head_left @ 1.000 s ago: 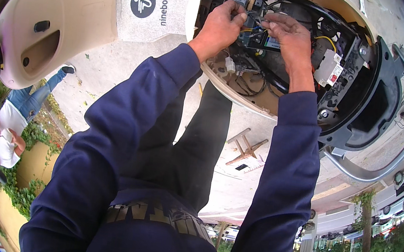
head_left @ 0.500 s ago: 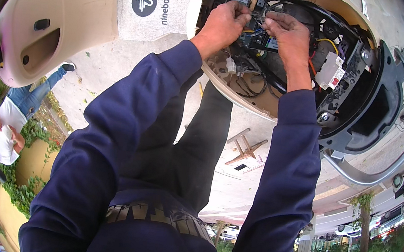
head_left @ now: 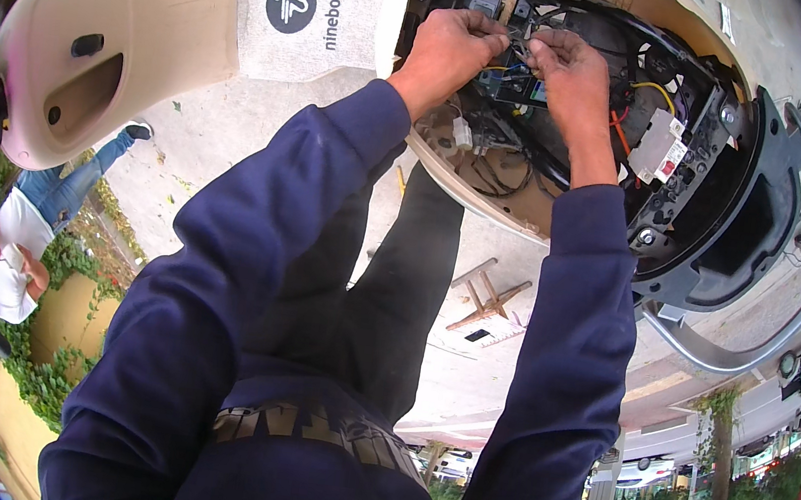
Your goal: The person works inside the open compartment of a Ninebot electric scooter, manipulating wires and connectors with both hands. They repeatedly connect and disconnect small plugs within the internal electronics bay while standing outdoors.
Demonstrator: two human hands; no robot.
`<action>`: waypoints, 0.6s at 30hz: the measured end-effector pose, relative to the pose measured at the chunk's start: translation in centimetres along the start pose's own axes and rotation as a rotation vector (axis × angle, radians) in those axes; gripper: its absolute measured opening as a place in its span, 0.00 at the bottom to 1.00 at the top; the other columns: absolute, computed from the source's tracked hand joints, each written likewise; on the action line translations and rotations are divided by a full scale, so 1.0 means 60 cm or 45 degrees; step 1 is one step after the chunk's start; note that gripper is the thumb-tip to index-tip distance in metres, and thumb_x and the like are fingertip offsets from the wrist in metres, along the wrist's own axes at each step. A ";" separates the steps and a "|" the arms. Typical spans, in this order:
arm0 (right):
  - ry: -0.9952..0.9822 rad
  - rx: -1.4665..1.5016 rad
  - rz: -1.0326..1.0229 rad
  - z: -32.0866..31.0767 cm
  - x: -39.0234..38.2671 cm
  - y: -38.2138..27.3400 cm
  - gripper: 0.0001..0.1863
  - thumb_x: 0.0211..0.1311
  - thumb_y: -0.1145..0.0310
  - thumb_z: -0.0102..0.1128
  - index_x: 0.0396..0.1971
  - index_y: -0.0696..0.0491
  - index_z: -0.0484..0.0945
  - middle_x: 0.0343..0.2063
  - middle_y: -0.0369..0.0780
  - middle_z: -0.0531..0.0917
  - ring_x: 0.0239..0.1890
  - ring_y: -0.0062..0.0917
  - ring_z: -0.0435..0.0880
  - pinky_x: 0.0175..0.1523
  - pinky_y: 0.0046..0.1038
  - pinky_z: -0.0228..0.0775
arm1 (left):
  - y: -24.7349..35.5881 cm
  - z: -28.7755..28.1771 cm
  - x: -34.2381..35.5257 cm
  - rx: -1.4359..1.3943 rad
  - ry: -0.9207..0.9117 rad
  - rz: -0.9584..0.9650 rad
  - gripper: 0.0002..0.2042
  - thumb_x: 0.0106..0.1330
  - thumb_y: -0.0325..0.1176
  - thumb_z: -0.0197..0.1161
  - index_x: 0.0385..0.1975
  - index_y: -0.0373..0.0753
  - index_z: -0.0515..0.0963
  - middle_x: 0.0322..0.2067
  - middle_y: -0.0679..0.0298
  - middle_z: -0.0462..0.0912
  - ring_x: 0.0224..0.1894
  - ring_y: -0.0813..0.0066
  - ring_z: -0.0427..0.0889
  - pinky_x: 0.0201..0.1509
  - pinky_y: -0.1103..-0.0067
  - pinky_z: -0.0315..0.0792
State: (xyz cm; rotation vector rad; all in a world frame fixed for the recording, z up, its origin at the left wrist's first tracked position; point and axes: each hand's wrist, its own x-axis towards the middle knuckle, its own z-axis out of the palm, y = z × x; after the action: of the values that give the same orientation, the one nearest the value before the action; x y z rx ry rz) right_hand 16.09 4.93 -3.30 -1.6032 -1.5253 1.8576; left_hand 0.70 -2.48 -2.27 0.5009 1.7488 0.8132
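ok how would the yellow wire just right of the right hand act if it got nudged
The yellow wire beside the right hand would probably flex, since it is thin and already bends in a curve. It looks light next to the bulkier white block. It might snag, with black cables crowded around it.

Grey textile mat [head_left: 257, 51]: we see a round black emblem [head_left: 293, 5] beside dark sideways lettering [head_left: 334, 6].
Navy long-sleeved sweatshirt [head_left: 310, 494]: we see pale block letters [head_left: 307, 425] among folds.
White boxy plastic switch [head_left: 655, 147]: we find its print too small to read.
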 end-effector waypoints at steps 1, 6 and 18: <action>0.010 -0.031 -0.021 0.001 0.000 0.000 0.10 0.61 0.72 0.62 0.38 0.62 0.83 0.30 0.42 0.87 0.33 0.24 0.86 0.41 0.25 0.76 | 0.001 0.002 0.001 -0.028 0.012 -0.013 0.10 0.62 0.24 0.65 0.40 0.25 0.81 0.33 0.59 0.85 0.34 0.78 0.82 0.40 0.83 0.76; 0.034 -0.226 -0.050 0.004 0.001 -0.006 0.11 0.59 0.68 0.62 0.38 0.59 0.84 0.30 0.43 0.87 0.35 0.27 0.87 0.44 0.27 0.76 | 0.006 0.005 0.003 -0.100 0.033 -0.044 0.10 0.60 0.22 0.66 0.40 0.25 0.82 0.35 0.56 0.86 0.36 0.76 0.83 0.43 0.83 0.76; 0.091 -0.282 0.055 0.016 -0.006 -0.031 0.12 0.58 0.67 0.62 0.36 0.59 0.85 0.27 0.46 0.87 0.32 0.30 0.88 0.43 0.29 0.77 | 0.009 0.009 0.000 -0.278 -0.003 -0.060 0.10 0.59 0.23 0.68 0.39 0.27 0.83 0.35 0.58 0.86 0.37 0.77 0.82 0.44 0.83 0.76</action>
State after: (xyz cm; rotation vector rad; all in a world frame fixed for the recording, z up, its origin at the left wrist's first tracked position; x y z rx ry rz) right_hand 14.64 4.93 -1.72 -1.7902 -1.7281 1.6818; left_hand 1.20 -1.96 -1.99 0.3131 1.6394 0.9561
